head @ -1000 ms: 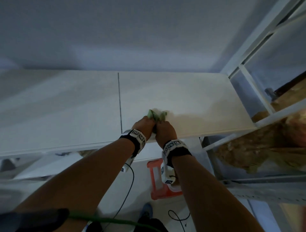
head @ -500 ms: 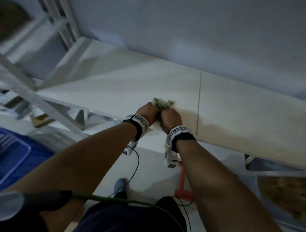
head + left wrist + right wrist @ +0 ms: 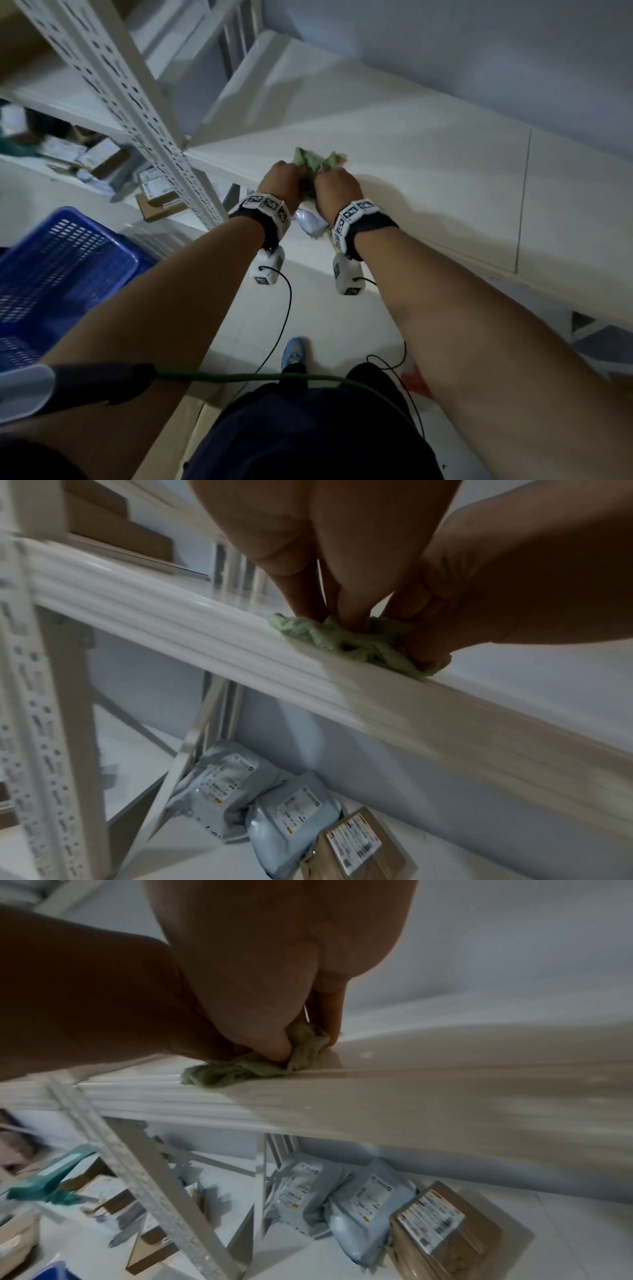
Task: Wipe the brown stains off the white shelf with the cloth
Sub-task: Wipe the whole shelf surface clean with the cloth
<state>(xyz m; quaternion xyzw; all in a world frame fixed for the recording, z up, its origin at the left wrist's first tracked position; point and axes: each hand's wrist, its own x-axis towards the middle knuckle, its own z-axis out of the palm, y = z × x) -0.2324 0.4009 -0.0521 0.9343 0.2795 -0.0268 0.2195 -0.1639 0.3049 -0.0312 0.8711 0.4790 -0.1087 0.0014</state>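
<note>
Both fists clenched on the green cloth (image 3: pixel 317 164): left hand (image 3: pixel 281 181) at nine o'clock, right hand (image 3: pixel 337 190) at three, bunching it against the white shelf's (image 3: pixel 428 164) front edge.

Fuzzy green cloth (image 3: pixel 346 639) on a smooth glossy white shelf (image 3: pixel 212 639); perforated metal upright (image 3: pixel 113 85); latticed plastic basket (image 3: pixel 58 267)
</note>
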